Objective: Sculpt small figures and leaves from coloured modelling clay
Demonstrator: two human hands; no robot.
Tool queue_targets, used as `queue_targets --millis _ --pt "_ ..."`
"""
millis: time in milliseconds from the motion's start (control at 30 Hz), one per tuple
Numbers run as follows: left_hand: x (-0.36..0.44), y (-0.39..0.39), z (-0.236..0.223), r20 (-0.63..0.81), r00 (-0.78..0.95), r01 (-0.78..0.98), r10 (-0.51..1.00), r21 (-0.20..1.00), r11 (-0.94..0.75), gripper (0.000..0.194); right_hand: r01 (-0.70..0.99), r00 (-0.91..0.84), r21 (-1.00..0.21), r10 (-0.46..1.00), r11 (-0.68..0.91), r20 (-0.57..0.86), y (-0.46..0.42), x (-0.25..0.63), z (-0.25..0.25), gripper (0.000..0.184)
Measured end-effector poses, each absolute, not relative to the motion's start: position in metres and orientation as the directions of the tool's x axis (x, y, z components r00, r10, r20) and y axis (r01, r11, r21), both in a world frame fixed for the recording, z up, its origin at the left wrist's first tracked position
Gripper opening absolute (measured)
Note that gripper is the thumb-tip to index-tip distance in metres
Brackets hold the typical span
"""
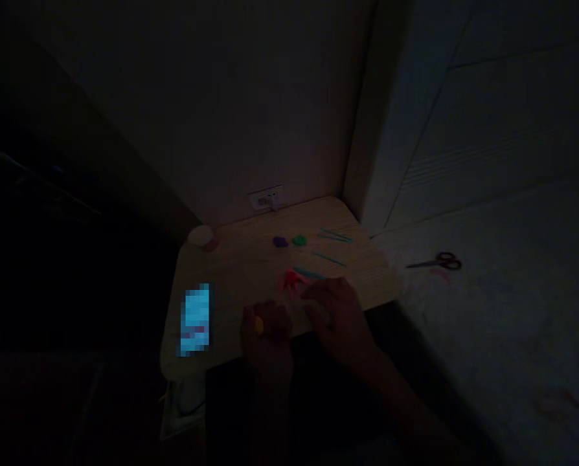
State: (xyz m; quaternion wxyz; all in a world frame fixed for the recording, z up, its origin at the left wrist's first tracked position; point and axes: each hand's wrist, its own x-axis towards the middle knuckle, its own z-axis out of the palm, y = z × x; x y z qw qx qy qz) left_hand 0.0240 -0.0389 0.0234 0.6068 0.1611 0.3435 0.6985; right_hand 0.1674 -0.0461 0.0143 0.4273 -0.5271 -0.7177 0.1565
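My left hand (269,346) is closed around a small yellow-orange lump (259,325), likely modelling clay, at the table's front edge. My right hand (340,317) hovers over the front edge to its right, fingers bent and thumb apart from them, with nothing visible between. Just beyond its fingertips lies a red and pink shape (292,280) with pointed strips; the dim light hides whether they touch. A teal tool (309,273) lies behind that shape, partly covered by my right hand. Farther back sit a purple lump (280,242) and a green lump (299,240).
Thin teal sticks (335,236) lie at the back right of the wooden table (241,272). A lit phone (195,320) lies on the left, and a pale round object (201,235) stands at the back left corner. Scissors (438,261) rest on the surface at right. A wall socket (266,197) is behind.
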Motion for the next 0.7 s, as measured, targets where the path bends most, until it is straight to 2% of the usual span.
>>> queue_targets --millis 133,167,367,500,600,700 --pt "0.035 -0.038 0.023 -0.136 -0.221 -0.632 0.966 0.775 -0.036 0.034 0.600 -0.086 -0.724 0.927 0.340 0.364 -0.051 0.172 0.014 0.013" --pt "0.037 -0.038 0.023 -0.125 -0.204 -0.605 0.971 0.796 -0.025 0.033 0.591 -0.075 -0.739 0.935 0.323 0.348 -0.051 0.173 0.015 0.013" --pt "0.034 -0.037 0.027 -0.122 -0.172 -0.495 0.977 0.868 0.021 0.052 0.562 -0.053 -0.783 0.956 0.267 0.288 -0.045 0.173 0.013 0.010" --pt "0.026 -0.039 0.021 -0.132 -0.220 -0.414 0.966 0.910 0.030 0.044 0.565 -0.031 -0.790 0.963 0.238 0.268 -0.044 0.173 0.011 0.012" --pt "0.018 -0.040 0.014 -0.031 -0.250 -0.283 0.968 0.958 -0.042 0.048 0.572 -0.027 -0.789 0.966 0.225 0.256 -0.044 0.173 0.010 0.011" --pt "0.011 -0.041 0.015 0.086 -0.208 -0.006 0.974 0.996 -0.089 0.039 0.574 -0.025 -0.789 0.968 0.219 0.250 -0.043 0.174 0.009 0.011"
